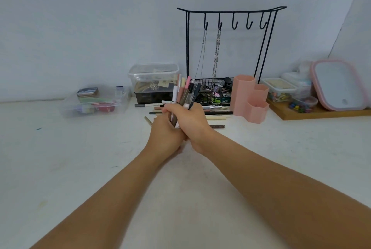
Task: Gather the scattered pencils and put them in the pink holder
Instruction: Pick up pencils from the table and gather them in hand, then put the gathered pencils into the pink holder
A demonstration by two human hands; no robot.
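Right hand (188,120) fingers curl round upright bundle of slim plastic pencils (185,92); left hand (166,134) cups bundle's base, near pink hexagonal plastic holder (251,100) on matte white surface (80,168).

Bare table (80,168) lies wide open in front and to the left. Loose pencils (217,112) litter the way to the pink holder (250,100); the black wire stand (228,51) rises close behind it, and a wooden tray (313,115) flanks its right.

Holder (250,99) pink. Bundled pencils (185,92) pink, white, brown, black. Hook rack (230,27) black. Tray (313,113) wooden brown. Mirror (339,85) pink-rimmed. Table (80,168) white.
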